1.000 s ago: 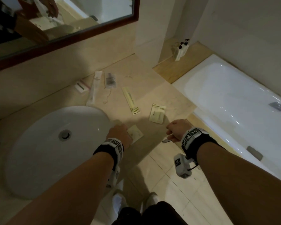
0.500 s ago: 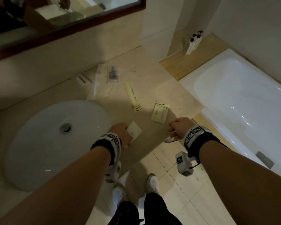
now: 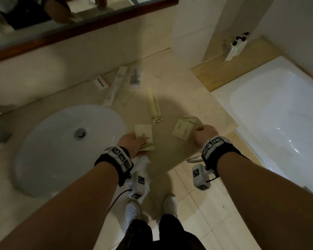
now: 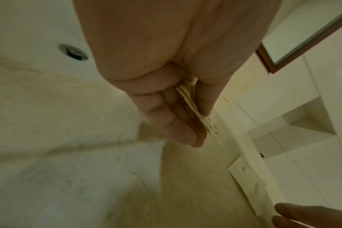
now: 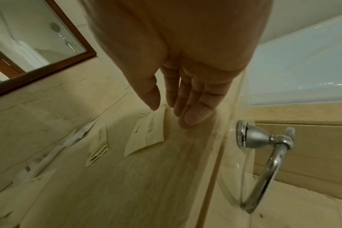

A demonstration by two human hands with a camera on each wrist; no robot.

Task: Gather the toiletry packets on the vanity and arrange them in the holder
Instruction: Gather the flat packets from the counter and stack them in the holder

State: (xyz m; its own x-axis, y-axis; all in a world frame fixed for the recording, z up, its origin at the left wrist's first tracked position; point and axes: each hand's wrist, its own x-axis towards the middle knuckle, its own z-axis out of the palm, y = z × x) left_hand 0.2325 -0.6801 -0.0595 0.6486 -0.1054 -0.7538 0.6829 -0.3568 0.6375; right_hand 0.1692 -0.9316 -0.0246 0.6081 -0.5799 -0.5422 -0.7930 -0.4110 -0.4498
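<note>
We see the left hand [image 3: 134,144] at the front edge of the beige marble vanity top [image 3: 179,83], just right of the white oval sink basin [image 3: 49,147], pinching a thin stack of cream paper packets [image 3: 145,138] between thumb and curled fingers [image 4: 166,121]; the wrist view shows the serrated packet edges squeezed there [image 4: 187,98]. The right hand [image 3: 205,134] hovers at the counter's right front corner with fingers [image 5: 193,108] extended, close together and holding nothing, tips just beside a square cream sachet with dark print [image 3: 183,129] that lies flat on the marble. Further back lie a long narrow pale-yellow packet [image 3: 154,106], a long white wrapped stick [image 3: 116,85], a small clear pouch [image 3: 134,79] and a small white box [image 3: 101,82] near the wall under the wood-framed mirror [image 3: 76,31]. A chrome towel ring [image 5: 267,162] hangs on the counter's side, beside the white bathtub [image 3: 278,112]. We cannot make out a holder
</note>
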